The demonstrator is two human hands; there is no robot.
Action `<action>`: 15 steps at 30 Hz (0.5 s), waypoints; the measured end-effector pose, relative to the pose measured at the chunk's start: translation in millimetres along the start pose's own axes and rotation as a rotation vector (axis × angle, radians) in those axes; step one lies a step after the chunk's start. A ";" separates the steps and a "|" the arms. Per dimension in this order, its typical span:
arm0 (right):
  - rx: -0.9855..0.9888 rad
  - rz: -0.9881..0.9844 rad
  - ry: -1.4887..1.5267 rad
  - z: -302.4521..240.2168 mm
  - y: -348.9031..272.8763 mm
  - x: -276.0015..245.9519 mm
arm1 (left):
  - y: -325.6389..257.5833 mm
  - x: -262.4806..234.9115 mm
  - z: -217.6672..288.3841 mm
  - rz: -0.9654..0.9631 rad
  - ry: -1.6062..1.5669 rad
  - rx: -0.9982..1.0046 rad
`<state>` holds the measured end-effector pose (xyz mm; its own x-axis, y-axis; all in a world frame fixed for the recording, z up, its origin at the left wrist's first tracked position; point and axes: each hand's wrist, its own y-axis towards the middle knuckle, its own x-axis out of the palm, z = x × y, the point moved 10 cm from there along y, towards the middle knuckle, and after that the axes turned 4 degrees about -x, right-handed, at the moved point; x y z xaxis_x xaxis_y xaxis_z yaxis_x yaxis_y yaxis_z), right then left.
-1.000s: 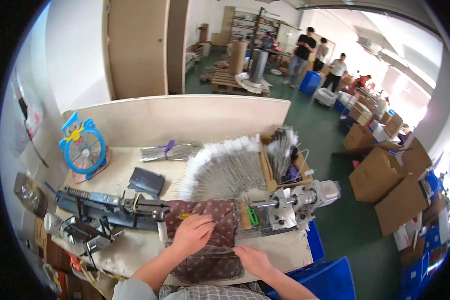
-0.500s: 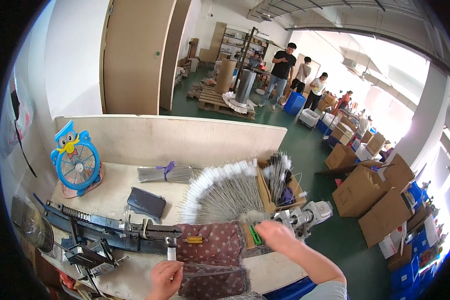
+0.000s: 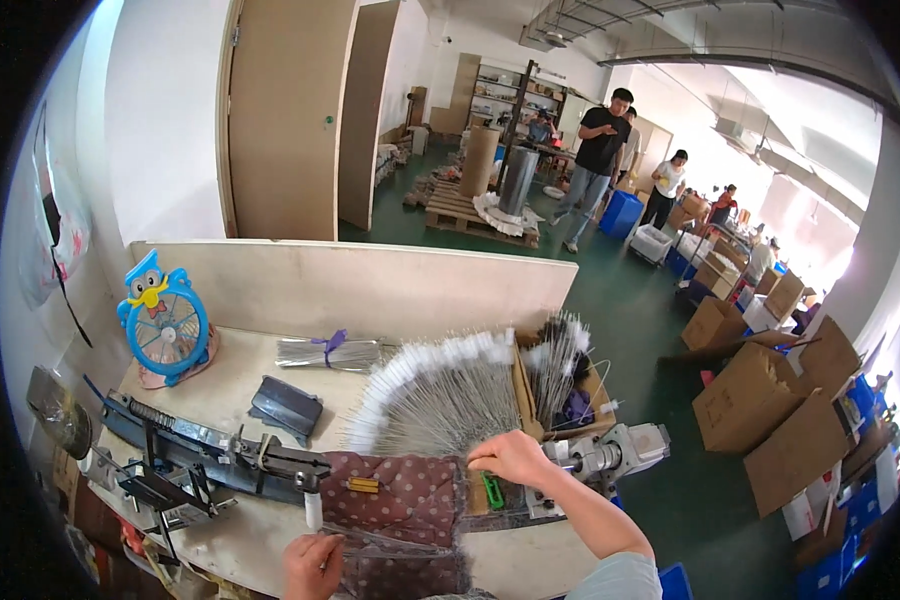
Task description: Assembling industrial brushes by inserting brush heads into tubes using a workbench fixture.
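Observation:
My left hand (image 3: 313, 567) is closed at the front edge of the bench. Thin wires (image 3: 400, 552) run rightward from its fingers over a brown polka-dot cloth (image 3: 400, 490). Just above that hand, a white cylinder (image 3: 313, 511) hangs under the end of a dark metal bench fixture (image 3: 210, 450). My right hand (image 3: 510, 458) has its fingers pinched together by the stem ends of many fanned-out wire brushes (image 3: 440, 390) with white bristle heads. Whatever is in that pinch is hidden. Below it lies a green clip (image 3: 492, 491); a small yellow block (image 3: 363, 485) rests on the cloth.
A cardboard box (image 3: 530, 390) of more brushes stands beside a silver motor-like unit (image 3: 620, 450) at right. Behind are a tied wire bundle (image 3: 328, 353), a dark case (image 3: 286, 405), and a blue fan (image 3: 165, 330). Cartons (image 3: 750, 390) and several people occupy the floor beyond.
My right hand has moved left and a little away, to the brush stems beyond the green clip. My left hand stays closed below the white cylinder. The whole view has shifted slightly.

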<state>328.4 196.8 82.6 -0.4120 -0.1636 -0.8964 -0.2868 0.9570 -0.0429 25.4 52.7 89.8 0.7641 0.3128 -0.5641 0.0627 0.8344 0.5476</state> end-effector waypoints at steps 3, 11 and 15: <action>-0.105 -0.068 0.099 -8.4 -1.9 -0.9 | 1.6 16.8 0.3 -0.050 0.038 -0.067; -0.333 0.042 0.041 -54.4 11.9 -2.2 | 5.4 73.0 -11.9 -0.302 -0.265 -0.526; -0.492 -0.004 0.086 -107.8 20.2 15.8 | -41.7 130.7 -52.5 -0.446 -0.983 -1.167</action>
<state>222.8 187.8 115.2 -0.4742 -0.2060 -0.8560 -0.6539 0.7335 0.1858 89.0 82.6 -39.2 0.9482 -0.0581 0.3124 0.2333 0.7948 -0.5603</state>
